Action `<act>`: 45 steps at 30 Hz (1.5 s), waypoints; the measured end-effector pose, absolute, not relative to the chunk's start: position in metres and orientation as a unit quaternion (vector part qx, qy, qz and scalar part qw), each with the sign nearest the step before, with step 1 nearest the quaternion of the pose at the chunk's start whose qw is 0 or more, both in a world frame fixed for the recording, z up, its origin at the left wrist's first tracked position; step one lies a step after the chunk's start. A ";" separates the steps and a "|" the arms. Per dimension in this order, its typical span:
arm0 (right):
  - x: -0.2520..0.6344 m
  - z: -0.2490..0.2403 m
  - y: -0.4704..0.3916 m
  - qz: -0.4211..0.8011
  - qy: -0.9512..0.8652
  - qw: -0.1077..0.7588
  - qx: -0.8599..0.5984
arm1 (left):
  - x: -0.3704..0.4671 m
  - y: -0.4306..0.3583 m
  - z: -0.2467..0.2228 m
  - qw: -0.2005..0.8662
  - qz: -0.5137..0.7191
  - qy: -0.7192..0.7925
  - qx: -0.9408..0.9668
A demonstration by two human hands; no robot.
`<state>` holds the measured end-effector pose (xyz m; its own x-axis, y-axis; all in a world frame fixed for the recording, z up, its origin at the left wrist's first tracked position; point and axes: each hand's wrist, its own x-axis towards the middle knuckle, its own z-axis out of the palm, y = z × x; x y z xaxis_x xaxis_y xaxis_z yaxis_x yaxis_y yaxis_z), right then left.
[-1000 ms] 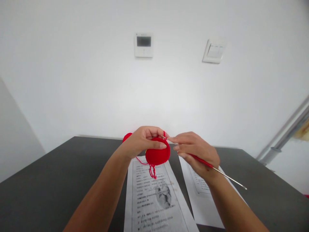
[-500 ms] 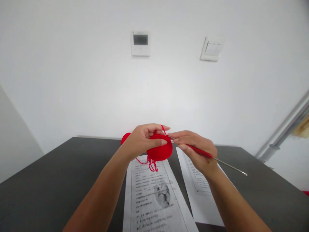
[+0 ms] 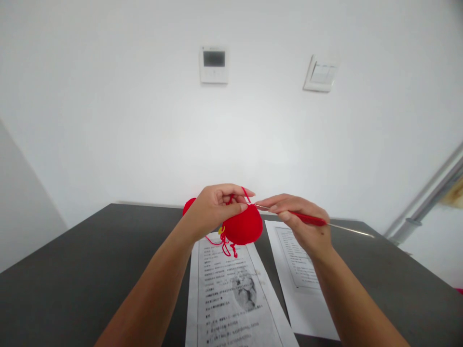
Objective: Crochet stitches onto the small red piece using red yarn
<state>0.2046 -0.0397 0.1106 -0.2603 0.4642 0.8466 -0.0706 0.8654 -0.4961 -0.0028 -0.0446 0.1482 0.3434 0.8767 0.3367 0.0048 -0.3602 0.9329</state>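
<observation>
My left hand (image 3: 219, 205) pinches the top edge of a rounded red crochet piece (image 3: 243, 226), with red yarn (image 3: 246, 194) running over its raised index finger. A crochet hook (image 3: 307, 219) with a red grip and metal shaft lies in my right hand (image 3: 304, 217), whose fingers are closed around it. The hook's tip meets the upper edge of the piece, close to my left thumb. A small yellow stitch marker (image 3: 221, 230) and loose red yarn tails (image 3: 227, 246) hang at the piece's left side. Behind my left wrist, a red yarn ball (image 3: 188, 205) is partly hidden.
Two printed sheets, a left one (image 3: 217, 308) with a picture and a right one (image 3: 311, 313), lie on the dark table (image 3: 90, 270). A white wall rises behind, carrying a control panel (image 3: 214, 72) and a light switch (image 3: 321, 74). A grey pipe (image 3: 439, 185) stands at right.
The crochet piece has tilted, showing more of its rounded face, and the yellow marker has come into view. My right hand has shifted slightly right, with the hook's back end raised.
</observation>
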 end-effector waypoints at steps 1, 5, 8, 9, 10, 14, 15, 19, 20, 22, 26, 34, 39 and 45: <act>0.206 0.111 -0.039 0.237 -0.762 0.589 -0.129 | -0.003 -0.044 0.148 0.457 0.469 0.328 0.681; 0.214 0.114 -0.039 0.252 -0.781 0.557 -0.131 | -0.002 -0.043 0.145 0.446 0.458 0.335 0.692; 0.218 0.116 -0.041 0.257 -0.796 0.533 -0.132 | 0.000 -0.042 0.143 0.438 0.457 0.342 0.694; 0.218 0.117 -0.041 0.254 -0.800 0.527 -0.133 | 0.000 -0.042 0.142 0.435 0.457 0.344 0.696; 0.218 0.117 -0.042 0.249 -0.804 0.523 -0.135 | 0.000 -0.042 0.142 0.430 0.458 0.345 0.697; 0.218 0.118 -0.044 0.211 -0.817 0.515 -0.151 | 0.001 -0.040 0.138 0.408 0.467 0.341 0.706; 0.217 0.119 -0.045 0.201 -0.820 0.513 -0.156 | 0.001 -0.040 0.138 0.399 0.470 0.343 0.709; 0.216 0.119 -0.047 0.163 -0.829 0.505 -0.175 | 0.001 -0.039 0.137 0.344 0.482 0.345 0.728; 0.216 0.119 -0.048 0.152 -0.832 0.502 -0.181 | 0.001 -0.039 0.137 0.329 0.485 0.344 0.734; 0.214 0.120 -0.049 0.122 -0.841 0.491 -0.193 | 0.002 -0.040 0.137 0.297 0.489 0.348 0.743; 0.209 0.121 -0.052 0.049 -0.860 0.466 -0.202 | 0.005 -0.042 0.138 0.234 0.488 0.368 0.756; 0.197 0.119 -0.051 -0.053 -0.862 0.468 -0.186 | 0.008 -0.046 0.140 0.139 0.493 0.373 0.774; 0.195 0.114 -0.049 -0.069 -0.863 0.467 -0.180 | 0.009 -0.045 0.141 0.121 0.492 0.377 0.776; 0.188 0.106 -0.046 -0.078 -0.842 0.485 -0.223 | 0.014 -0.047 0.137 0.121 0.480 0.367 0.788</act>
<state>0.1876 -0.0460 0.1062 -0.4311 0.2988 0.8514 0.4510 0.8886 -0.0835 0.0144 -0.0469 0.1369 0.2709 0.6940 0.6671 0.4618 -0.7018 0.5425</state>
